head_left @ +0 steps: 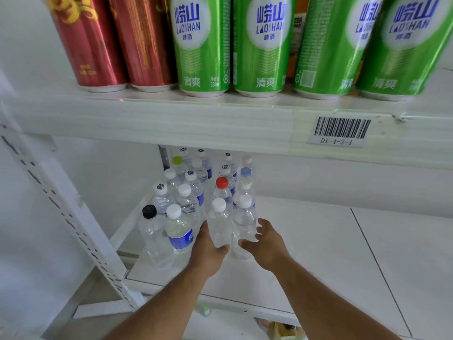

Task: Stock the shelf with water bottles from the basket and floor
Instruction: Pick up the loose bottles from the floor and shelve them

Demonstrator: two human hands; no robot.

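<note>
Several clear water bottles stand in rows at the left end of the white lower shelf (318, 253). My left hand (208, 251) grips a white-capped bottle (219, 222) at the front of the group. Beside it, my right hand (266, 244) holds another white-capped bottle (245, 222), thumb in front and fingers behind. Both bottles stand upright on the shelf. A blue-labelled bottle (179, 231) and a black-capped bottle (150, 229) stand just left of my left hand. A red-capped bottle (222, 190) stands behind the held ones. The basket is out of view.
The upper shelf (171, 119) carries red cans (90, 42) and green Laoshan cans (203, 45), with a barcode tag (340, 131) on its edge. A perforated white upright (73, 229) slants down at the left. The lower shelf's right part holds no bottles.
</note>
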